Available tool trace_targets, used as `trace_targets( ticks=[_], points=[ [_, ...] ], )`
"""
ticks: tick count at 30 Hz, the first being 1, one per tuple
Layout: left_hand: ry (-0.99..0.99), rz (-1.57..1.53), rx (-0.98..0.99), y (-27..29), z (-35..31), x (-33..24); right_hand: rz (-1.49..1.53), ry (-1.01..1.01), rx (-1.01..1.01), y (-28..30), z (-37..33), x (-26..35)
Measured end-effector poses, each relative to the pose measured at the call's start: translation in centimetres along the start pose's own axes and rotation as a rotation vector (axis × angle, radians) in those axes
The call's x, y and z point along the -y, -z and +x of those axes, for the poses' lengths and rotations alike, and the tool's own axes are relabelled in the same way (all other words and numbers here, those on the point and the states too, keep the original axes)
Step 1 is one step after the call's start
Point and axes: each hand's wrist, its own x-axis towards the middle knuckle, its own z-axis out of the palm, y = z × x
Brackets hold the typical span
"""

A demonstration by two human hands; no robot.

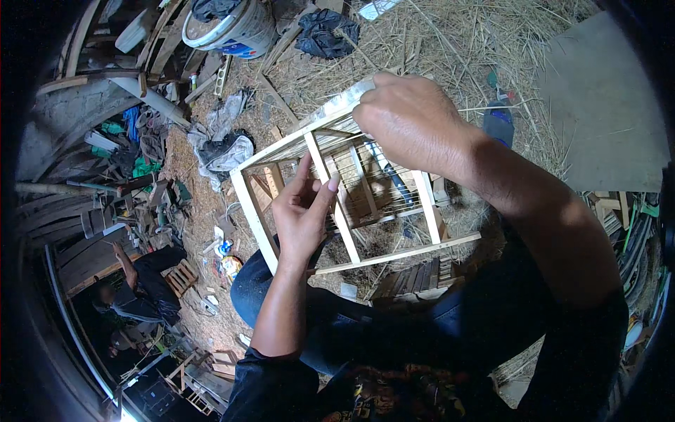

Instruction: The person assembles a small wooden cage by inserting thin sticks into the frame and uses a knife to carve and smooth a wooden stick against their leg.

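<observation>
far left, a person (144, 292); here's the left hand (301, 214), thumb and forefinger set narrow around a crossbar (343, 228), pinch impossible to tell; the slatted wooden frame (363, 179) sits over the lap (394, 330); right hand (415, 116) curls, holding its upper rail (281, 143).

The floor (188, 235) bears straw (450, 42), a white bucket (254, 34) and black plastic (325, 35).
</observation>
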Motion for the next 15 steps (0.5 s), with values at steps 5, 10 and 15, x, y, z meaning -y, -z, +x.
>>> trace_targets(
  ticks=[5, 10, 15],
  points=[
    [-0.002, 0.009, -0.004, -0.06, 0.01, 0.0, 0.001, 0.031, 0.075, 0.04, 0.24, -0.41],
    [0.002, -0.011, 0.019, 0.02, 0.13, 0.09, -0.058, 0.084, 0.075, 0.63, 0.34, -0.27],
    [-0.014, 0.003, 0.01, -0.03, 0.12, 0.25, -0.103, 0.105, 0.038, 0.42, 0.45, -0.55]
  ],
)
